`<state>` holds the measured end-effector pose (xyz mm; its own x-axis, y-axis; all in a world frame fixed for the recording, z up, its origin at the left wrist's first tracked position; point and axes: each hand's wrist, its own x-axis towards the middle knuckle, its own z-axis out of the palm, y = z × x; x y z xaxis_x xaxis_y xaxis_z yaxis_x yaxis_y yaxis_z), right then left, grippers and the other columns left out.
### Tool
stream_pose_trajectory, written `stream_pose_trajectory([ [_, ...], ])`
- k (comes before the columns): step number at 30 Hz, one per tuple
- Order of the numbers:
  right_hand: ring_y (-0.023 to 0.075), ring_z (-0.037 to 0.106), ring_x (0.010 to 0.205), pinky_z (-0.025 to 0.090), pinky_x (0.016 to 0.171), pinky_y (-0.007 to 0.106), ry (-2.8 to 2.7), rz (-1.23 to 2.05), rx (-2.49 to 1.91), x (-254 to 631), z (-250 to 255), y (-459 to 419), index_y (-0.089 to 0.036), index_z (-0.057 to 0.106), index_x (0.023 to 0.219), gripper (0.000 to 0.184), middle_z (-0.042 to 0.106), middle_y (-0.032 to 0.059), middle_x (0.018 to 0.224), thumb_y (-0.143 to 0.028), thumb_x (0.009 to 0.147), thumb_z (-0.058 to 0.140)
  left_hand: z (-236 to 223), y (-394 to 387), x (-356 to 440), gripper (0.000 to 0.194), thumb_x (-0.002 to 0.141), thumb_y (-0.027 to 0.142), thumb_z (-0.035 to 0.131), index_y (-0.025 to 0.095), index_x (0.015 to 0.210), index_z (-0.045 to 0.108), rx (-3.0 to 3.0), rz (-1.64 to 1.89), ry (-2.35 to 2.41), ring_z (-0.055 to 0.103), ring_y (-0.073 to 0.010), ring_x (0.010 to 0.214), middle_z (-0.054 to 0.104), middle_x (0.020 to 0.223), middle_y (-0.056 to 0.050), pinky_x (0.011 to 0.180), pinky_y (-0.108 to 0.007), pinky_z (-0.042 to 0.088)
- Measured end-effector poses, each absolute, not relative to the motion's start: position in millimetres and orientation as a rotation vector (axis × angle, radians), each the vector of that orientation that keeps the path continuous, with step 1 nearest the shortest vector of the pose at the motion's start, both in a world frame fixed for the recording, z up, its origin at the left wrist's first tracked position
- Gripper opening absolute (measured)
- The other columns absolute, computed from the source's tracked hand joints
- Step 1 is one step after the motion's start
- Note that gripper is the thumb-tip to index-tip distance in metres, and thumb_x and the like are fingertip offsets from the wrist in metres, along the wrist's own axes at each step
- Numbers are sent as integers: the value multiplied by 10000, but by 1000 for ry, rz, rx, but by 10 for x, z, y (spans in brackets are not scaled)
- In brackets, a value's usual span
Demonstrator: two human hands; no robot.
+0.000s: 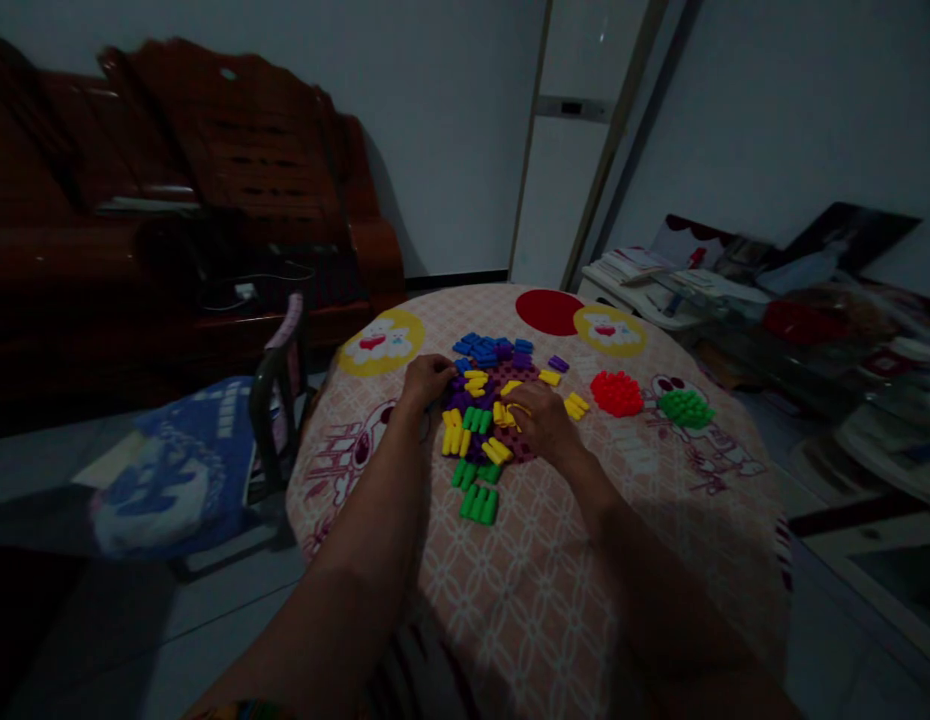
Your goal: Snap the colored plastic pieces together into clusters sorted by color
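On the round table lies a loose spread of small peg-like plastic pieces, joined in short rows. My left hand (429,382) is at the left of the pile, fingertips pinched together beside the blue pieces (480,350) and purple pieces (460,398). What sits between those fingertips is too small and dark to make out. My right hand (541,415) reaches in from the right, its fingers closed around yellow pieces (502,414) at the middle of the pile. Nearer me are green pieces (479,504) and more yellow pieces below my left hand.
A red heap (616,394) and a green heap (687,408) of pieces stand apart on the patterned tablecloth (525,580). A chair with a blue cloth (187,460) is at the left, wooden seating (247,150) behind. Cluttered furniture (690,280) stands right.
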<state>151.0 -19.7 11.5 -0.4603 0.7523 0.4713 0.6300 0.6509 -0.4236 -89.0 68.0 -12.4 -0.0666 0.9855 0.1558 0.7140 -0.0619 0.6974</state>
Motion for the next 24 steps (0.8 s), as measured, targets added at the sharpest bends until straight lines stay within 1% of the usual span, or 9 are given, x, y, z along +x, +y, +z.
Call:
stream_pose_trajectory([
  [5,262,567,1185,397,1050,448,-2458,295,-867,1340,15,-267,-178,675,1237,411,662,138,1295,-106,882,481,-101,656,-878,271,784,289,625,163,965,782,1810,915,1818,700,-227,885,785,973,-87,812,-301,512],
  [7,261,574,1158,396,1039,443,-2509,286,-882,1300,4,-292,-177,678,1231,388,679,136,1252,-111,890,504,-98,653,-880,268,779,287,627,165,959,784,1806,914,1811,701,-227,882,785,968,-86,813,-302,515],
  [9,257,585,1092,400,1010,427,-2542,262,-910,1293,17,-302,-179,696,1175,314,705,121,1152,-138,894,561,-102,658,-880,271,773,291,629,167,957,785,1799,910,1812,700,-230,881,786,955,-86,817,-308,517],
  [13,254,574,1028,402,959,407,-2555,227,-974,1279,61,-323,-192,709,1048,175,705,96,1023,-243,882,688,-115,678,-883,276,764,305,627,174,948,785,1791,921,1818,698,-231,877,787,945,-82,827,-313,518],
  [15,263,570,1016,405,936,408,-2548,225,-1019,1232,77,-358,-182,703,1006,196,697,106,997,-307,858,738,-117,686,-888,276,759,305,624,175,942,785,1793,925,1817,700,-233,872,786,947,-85,817,-311,518],
  [17,272,568,1007,409,916,406,-2547,203,-1075,1169,95,-407,-165,697,976,221,693,121,985,-329,842,761,-116,693,-898,271,754,304,625,176,931,785,1813,923,1815,703,-241,877,785,938,-90,806,-309,515],
  [20,280,570,999,416,900,402,-2564,99,-1133,1099,131,-473,-142,695,970,214,691,141,972,-330,873,726,-116,705,-912,258,746,317,631,179,902,784,1841,920,1815,705,-250,885,785,913,-90,798,-307,515],
  [22,275,578,976,422,893,398,-2565,6,-1168,1090,154,-490,-126,696,966,198,690,148,950,-314,932,644,-118,714,-917,260,745,330,630,184,898,780,1837,919,1817,705,-248,879,786,909,-85,795,-306,518],
  [24,255,589,938,429,877,380,-2544,-71,-1217,1109,172,-484,-122,696,943,200,690,144,917,-255,979,551,-120,722,-918,264,743,331,631,186,908,777,1827,914,1826,705,-247,880,788,920,-85,796,-306,520],
])
